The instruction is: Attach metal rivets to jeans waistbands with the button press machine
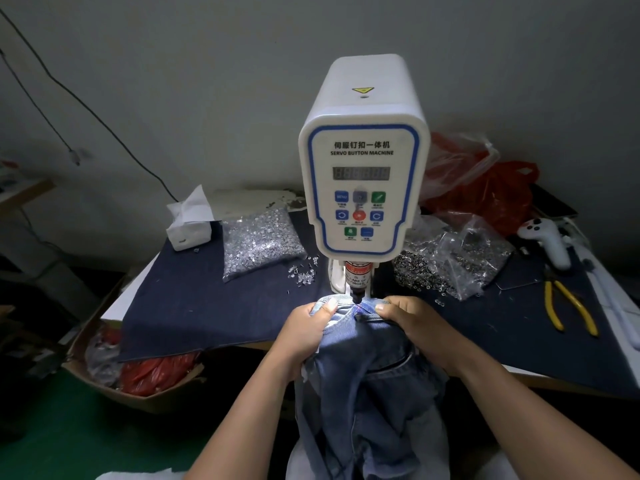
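A: Nearest to us, the jeans (pixel 367 386) hang off the table (pixel 571 355) edge toward our lap. What do our hands hold?

B: The left hand (pixel 306 329) curls closed on the denim, thumb on top of the waistband (pixel 349 304). The right hand (pixel 410 318) does the same from the other side. We stretch the band flat between them, directly under the punch (pixel 357 287) of the button machine (pixel 363 161).

A: Hazards at this stage?

B: First, both thumbs sit just beside the punch. If the press cycles while we creep inward, we risk a crushed fingertip. Second, the hanging weight of the jeans pulls toward us; a slack grip lets the band slide and the rivet lands off the red guide mark. Third, a fold under the punch gives a crooked set.

A: Is a rivet loaded?

B: We cannot tell; the die is hidden by the denim. Farther back, the rivet bags (pixel 258 244) lie either side of the machine, well apart from our hands.
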Demonstrator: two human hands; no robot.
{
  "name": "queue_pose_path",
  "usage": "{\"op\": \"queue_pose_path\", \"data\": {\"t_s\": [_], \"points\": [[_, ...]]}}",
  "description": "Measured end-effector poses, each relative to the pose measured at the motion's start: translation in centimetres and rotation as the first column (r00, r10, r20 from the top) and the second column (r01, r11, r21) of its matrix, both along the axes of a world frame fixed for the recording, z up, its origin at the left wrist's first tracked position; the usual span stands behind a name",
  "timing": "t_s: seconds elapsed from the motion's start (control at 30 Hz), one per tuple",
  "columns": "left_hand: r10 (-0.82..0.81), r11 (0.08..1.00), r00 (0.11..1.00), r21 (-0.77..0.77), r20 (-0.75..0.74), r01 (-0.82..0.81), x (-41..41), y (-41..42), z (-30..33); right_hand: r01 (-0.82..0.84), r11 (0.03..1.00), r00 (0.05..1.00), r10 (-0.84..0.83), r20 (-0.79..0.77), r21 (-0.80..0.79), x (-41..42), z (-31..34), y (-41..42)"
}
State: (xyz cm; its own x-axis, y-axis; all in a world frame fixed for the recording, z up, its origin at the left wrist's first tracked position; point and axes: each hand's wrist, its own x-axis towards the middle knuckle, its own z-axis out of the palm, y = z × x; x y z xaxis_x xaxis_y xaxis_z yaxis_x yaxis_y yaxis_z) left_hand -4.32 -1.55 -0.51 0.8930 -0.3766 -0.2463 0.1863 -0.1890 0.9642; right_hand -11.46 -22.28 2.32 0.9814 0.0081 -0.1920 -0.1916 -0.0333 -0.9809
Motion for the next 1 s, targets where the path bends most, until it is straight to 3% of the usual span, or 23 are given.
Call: {"op": "queue_pose_path", "data": {"t_s": [1.0], "points": [[-0.011, 1.000, 0.999, 0.005, -0.047, 0.012, -0.2, 0.0, 0.4, -0.032, 0.999, 0.999, 0.032, 0.012, -0.030, 0.2, -0.4, -0.3]]}}
